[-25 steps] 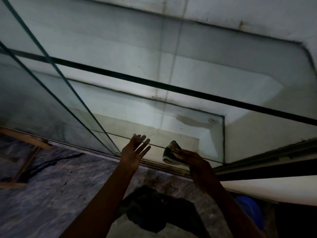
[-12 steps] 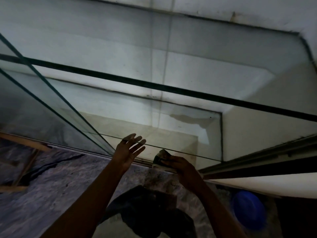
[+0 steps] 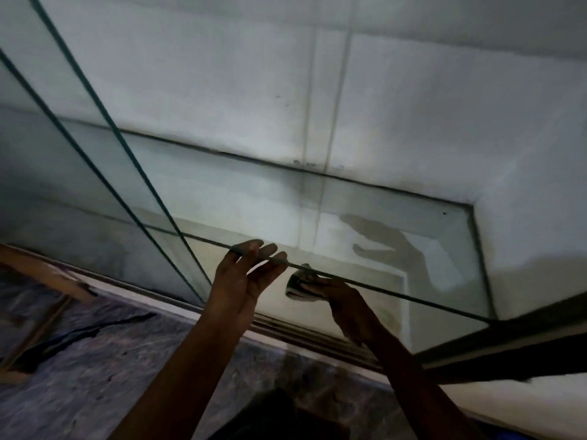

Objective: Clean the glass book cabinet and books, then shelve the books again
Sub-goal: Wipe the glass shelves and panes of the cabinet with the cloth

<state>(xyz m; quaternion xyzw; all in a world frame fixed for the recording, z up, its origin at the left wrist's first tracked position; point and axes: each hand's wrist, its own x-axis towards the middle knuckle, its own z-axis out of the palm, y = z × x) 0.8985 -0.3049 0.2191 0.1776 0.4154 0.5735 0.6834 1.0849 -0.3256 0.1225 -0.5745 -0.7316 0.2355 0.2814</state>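
Observation:
The glass cabinet (image 3: 349,223) fills the view, with no books inside. A thin glass shelf (image 3: 413,298) runs across its lower part. My left hand (image 3: 243,281) is raised with straight fingers, its fingertips at the shelf's front edge. My right hand (image 3: 336,295) grips a small green and white cleaning sponge (image 3: 297,285) and holds it just under that shelf edge, right of my left hand. No books are in view.
A sliding glass door's edges (image 3: 133,173) slant across the left. The cabinet's bottom track (image 3: 301,331) runs along a dark marbled floor (image 3: 95,360). Wooden strips (image 3: 38,277) lie at the left. A dark cloth (image 3: 279,417) lies below my arms.
The view has moved closer and tilted down. Both hands have risen to the glass shelf edge, and the sponge now sits under that edge instead of down near the bottom track.

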